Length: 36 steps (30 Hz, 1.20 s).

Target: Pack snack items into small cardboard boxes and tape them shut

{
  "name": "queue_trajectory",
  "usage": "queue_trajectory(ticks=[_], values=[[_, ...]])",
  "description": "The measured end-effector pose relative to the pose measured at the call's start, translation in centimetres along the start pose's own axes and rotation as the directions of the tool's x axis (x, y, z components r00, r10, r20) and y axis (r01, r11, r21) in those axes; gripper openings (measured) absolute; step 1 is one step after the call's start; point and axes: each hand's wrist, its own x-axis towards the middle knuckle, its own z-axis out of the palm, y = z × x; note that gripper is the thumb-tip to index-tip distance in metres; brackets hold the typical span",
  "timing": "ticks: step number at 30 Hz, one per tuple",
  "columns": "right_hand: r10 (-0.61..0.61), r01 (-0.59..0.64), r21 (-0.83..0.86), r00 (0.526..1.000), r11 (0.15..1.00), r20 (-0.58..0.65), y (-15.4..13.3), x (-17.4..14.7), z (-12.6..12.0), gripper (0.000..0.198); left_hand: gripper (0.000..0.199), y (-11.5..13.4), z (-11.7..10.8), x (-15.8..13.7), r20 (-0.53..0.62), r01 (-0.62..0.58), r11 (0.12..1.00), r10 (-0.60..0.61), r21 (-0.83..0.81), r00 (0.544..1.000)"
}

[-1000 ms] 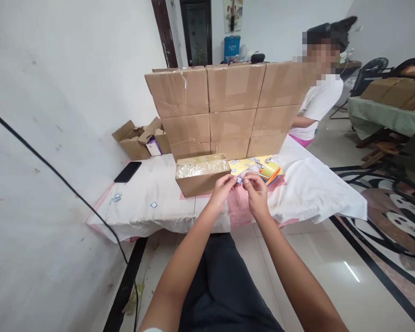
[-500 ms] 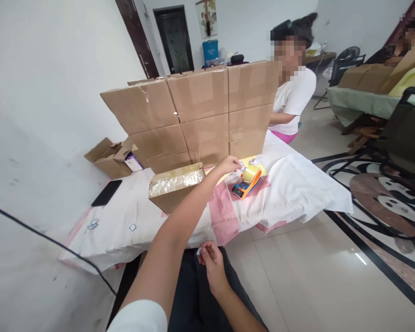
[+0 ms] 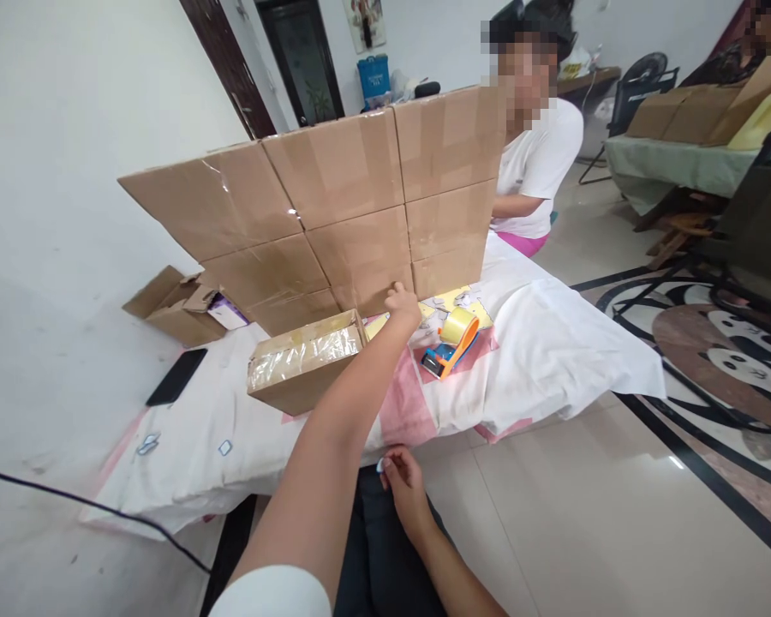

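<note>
White slip [image 3: 380,465] in right hand [image 3: 406,488], left hand [image 3: 401,302] out at stack [image 3: 353,180]

Right hand sat low over dark trousers [image 3: 385,570], short of the cloth [image 3: 552,351]. Thumb and finger clamped on the slip; most of it was hidden. Hands were well apart.

Left arm crossed above the cloth, passing in front of the taped box [image 3: 292,396], which stood on its own near the stack. Tape dispenser [image 3: 457,327] lay right of that arm, orange and blue body, yellowish roll. Phone [image 3: 177,377] lay on the far left of the cloth, dark face up.

Left hand was at the stack's lower row, back to camera, fingers bent. Couldn't tell if it gripped or touched anything.

Stack showed three rows of three brown cartons, taped. Opened carton [image 3: 176,313] sat left of it, near the wall. Co-worker [image 3: 540,163] in a white shirt was behind its right end. Farther back: blue bin [image 3: 373,79], dark door [image 3: 299,60].
</note>
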Motion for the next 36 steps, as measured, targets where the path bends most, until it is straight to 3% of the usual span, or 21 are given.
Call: queue_trajectory(ticks=[3, 5, 7, 9, 10, 12, 14, 18, 25, 36], values=[[-0.049, 0.049, -0.001, 0.999, 0.999, -0.019, -2.8, 0.1, -0.4, 0.024, 0.037, -1.8, -2.2, -4.4, -0.181, -0.135, 0.991, 0.135, 0.011, 0.974], [-0.080, 0.080, -0.028, 0.997, 0.996, -0.011, -5.3, 0.4, -0.9, 0.022, 0.037, -5.7, -3.4, -7.6, -0.351, -0.172, 0.985, 0.170, 0.024, 0.921], [-0.103, 0.104, -0.043, 0.994, 0.994, 0.019, -7.9, 1.1, -1.3, 0.022, 0.045, -11.2, -4.1, -10.0, -0.436, -0.016, 1.000, 0.007, -0.018, 0.900], [-0.123, 0.126, -0.039, 0.991, 0.991, 0.057, -10.3, 2.2, -1.3, 0.024, 0.061, -16.8, -4.6, -11.6, -0.324, 0.188, 0.977, -0.211, -0.101, 0.922], [-0.136, 0.139, -0.036, 0.988, 0.990, 0.072, -11.4, 3.0, -1.1, 0.026, 0.065, -19.2, -4.7, -12.1, -0.289, 0.203, 0.972, -0.228, -0.115, 0.930], [-0.160, 0.164, -0.039, 0.983, 0.986, 0.088, -12.9, 4.6, -0.4, 0.031, 0.065, -22.8, -4.9, -12.8, -0.237, 0.175, 0.975, -0.204, -0.136, 0.950], [-0.171, 0.177, -0.051, 0.979, 0.983, 0.107, -13.9, 6.2, 0.8, 0.034, 0.060, -24.7, -5.2, -13.5, -0.199, 0.082, 0.984, -0.113, -0.157, 0.973], [-0.162, 0.175, -0.058, 0.971, 0.983, 0.175, -14.4, 7.9, 3.3, 0.040, 0.056, -26.0, -6.0, -14.7, -0.134, -0.079, 0.977, 0.053, -0.198, 0.990], [-0.151, 0.168, -0.073, 0.970, 0.983, 0.190, -14.3, 7.6, 6.3, 0.034, 0.054, -26.0, -5.4, -14.9, -0.155, -0.132, 0.973, 0.104, -0.188, 0.982], [-0.129, 0.131, -0.105, 0.991, 0.986, 0.028, -13.3, 8.1, 5.8, 0.033, 0.052, -23.8, -4.9, -15.4, -0.164, -0.166, 0.975, 0.141, -0.148, 0.976]])
